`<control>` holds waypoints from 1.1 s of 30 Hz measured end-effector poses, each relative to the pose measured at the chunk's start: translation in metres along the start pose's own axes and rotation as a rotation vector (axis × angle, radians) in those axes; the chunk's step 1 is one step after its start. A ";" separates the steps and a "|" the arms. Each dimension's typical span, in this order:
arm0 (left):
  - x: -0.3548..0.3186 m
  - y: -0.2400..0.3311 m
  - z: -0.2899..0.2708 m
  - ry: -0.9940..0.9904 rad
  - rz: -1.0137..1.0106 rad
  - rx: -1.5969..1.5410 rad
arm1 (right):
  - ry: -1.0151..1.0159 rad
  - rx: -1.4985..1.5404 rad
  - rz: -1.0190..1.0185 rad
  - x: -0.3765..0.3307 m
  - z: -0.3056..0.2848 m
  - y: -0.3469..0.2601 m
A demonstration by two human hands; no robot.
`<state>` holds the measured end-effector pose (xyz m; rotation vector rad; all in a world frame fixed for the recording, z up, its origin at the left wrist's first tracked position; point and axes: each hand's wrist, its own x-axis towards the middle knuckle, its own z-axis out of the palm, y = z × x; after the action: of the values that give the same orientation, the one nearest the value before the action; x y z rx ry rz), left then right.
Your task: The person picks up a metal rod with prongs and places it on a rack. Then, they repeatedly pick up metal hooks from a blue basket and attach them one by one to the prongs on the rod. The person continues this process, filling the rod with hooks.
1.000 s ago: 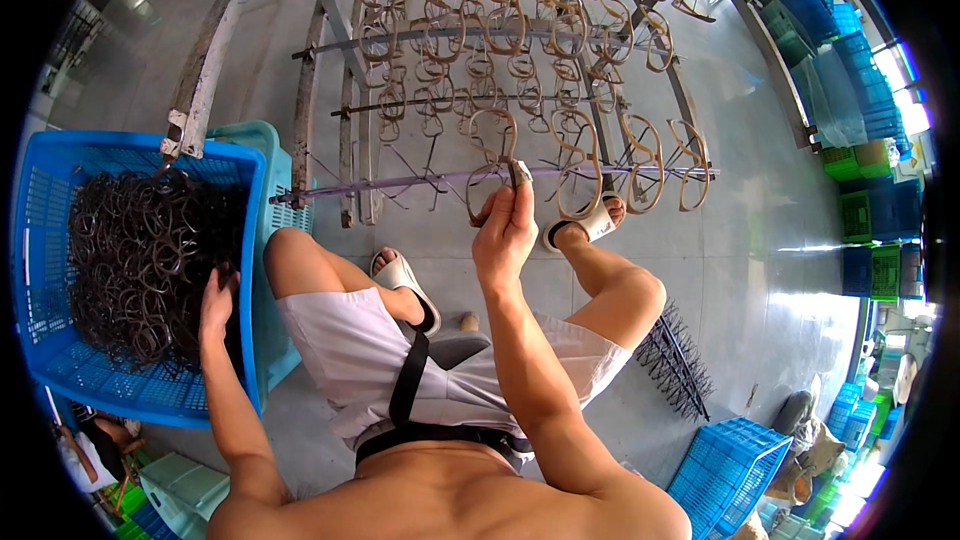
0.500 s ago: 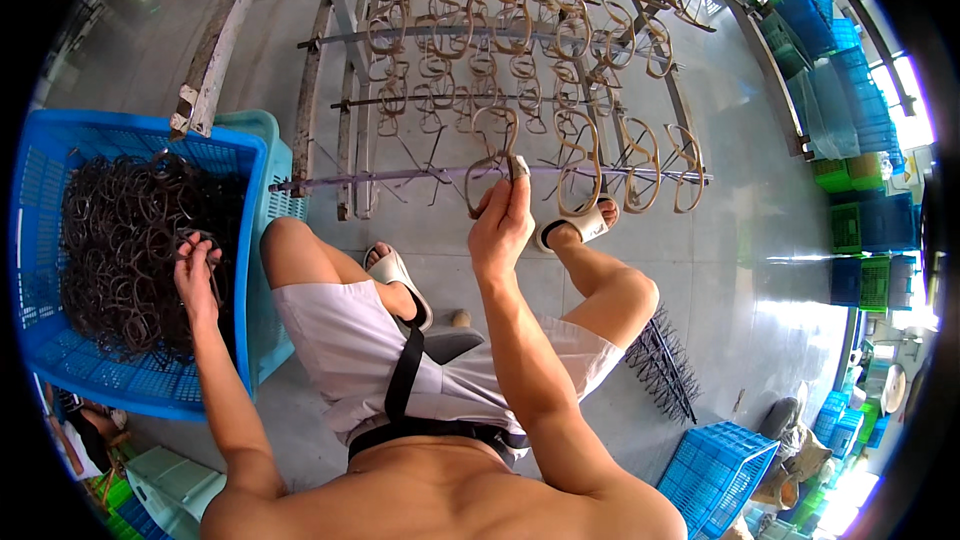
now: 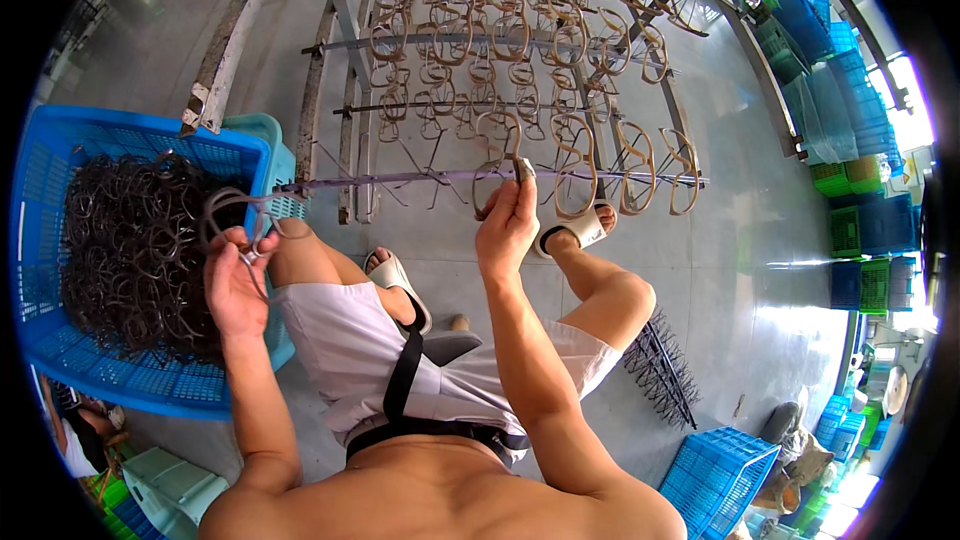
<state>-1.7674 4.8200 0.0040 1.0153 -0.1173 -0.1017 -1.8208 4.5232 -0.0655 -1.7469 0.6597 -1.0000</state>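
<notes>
A dark eyeglass frame (image 3: 240,198) is pinched in the fingers of my left hand (image 3: 238,288); whether a second one overlaps it I cannot tell. It is raised beside the near edge of a blue crate (image 3: 120,392) heaped with dark eyeglass frames (image 3: 130,260). Straight ahead, my right hand (image 3: 506,235) grips a tan eyeglass frame (image 3: 480,138) at a purple-grey rod (image 3: 400,178). One finger of that hand has a pale wrap at its tip. Several more tan eyeglass frames (image 3: 572,165) hang on this rod to the right, while bare wire prongs stick out on its left.
Behind the rod stands a metal rack (image 3: 345,40) with rows of hanging frames. A pale green crate (image 3: 285,165) sits under the blue one. At the lower right are a rod with wire prongs (image 3: 660,365) on the floor and another blue crate (image 3: 715,480). Stacked crates (image 3: 860,225) line the right side.
My left hand has come up out of the crate and moved right, bringing a dark eyeglass frame with it. My right hand stays nearly still at the rod.
</notes>
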 end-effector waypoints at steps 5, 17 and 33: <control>-0.018 -0.007 0.044 -0.075 -0.135 -0.177 | -0.061 0.069 0.043 -0.004 -0.009 -0.001; -0.025 -0.012 0.047 -0.273 -0.496 -0.198 | -1.029 0.523 0.392 -0.061 -0.033 -0.091; -0.041 -0.022 0.023 -0.089 -0.319 0.285 | -0.064 0.120 0.124 -0.049 0.041 -0.017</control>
<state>-1.8122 4.7947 -0.0051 1.3095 -0.0501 -0.4313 -1.8110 4.5879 -0.0734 -1.6063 0.6465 -0.8772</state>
